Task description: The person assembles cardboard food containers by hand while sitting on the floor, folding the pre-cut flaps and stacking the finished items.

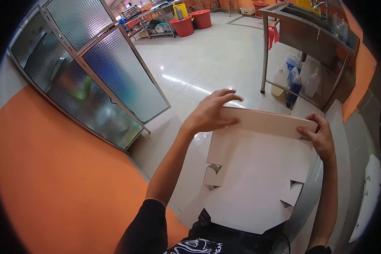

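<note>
A flat white cardboard box blank (254,178) with cut slots and tabs along both sides lies in front of my body. Its far flap (266,122) is folded up. My right hand (319,137) grips the flap's right end, thumb on the near face and fingers behind. At the flap's left end, my left hand (211,112) has its fingers stretched apart over the top edge. Its thumb is at the near face; whether it presses the board I cannot tell.
A frosted-glass metal door (122,76) stands ajar at left, beside an orange wall (55,169). At far right is a metal sink stand (300,25) with liquid jugs (294,78) beneath it. Red tubs (183,26) stand farther back on the shiny tiled floor (224,51).
</note>
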